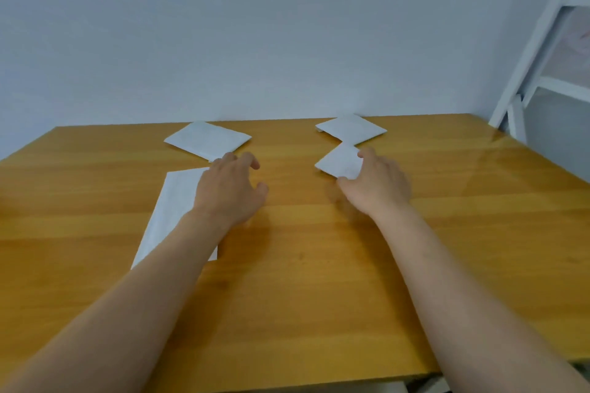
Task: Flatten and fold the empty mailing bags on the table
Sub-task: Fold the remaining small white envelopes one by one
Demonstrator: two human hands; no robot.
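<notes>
On the wooden table point(303, 265), the long bag point(169, 210) lies flat at the left, reaching from near the front toward the middle; the left forearm crosses over its near right part. The left hand point(228, 191) hangs over that bag's far right corner, palm down, fingers loosely bent and spread, the thumb out to the right over bare wood. It grips nothing; whether the palm presses the bag cannot be told. Just beyond its fingertips lies the far left bag point(207, 139), a flat white square turned cornerwise, near the back edge of the table.

To the right, well apart from these, the small folded bag point(340, 163) lies on the wood. The right hand point(378, 183) holds it at its right side, thumb curled at the near corner and fingers at the far corner, pinching the edge. Touching this bag's far corner, or nearly so, sits the far right bag point(351, 128), also folded square. A white frame point(542, 41) leans at the right by the grey wall point(255, 25).
</notes>
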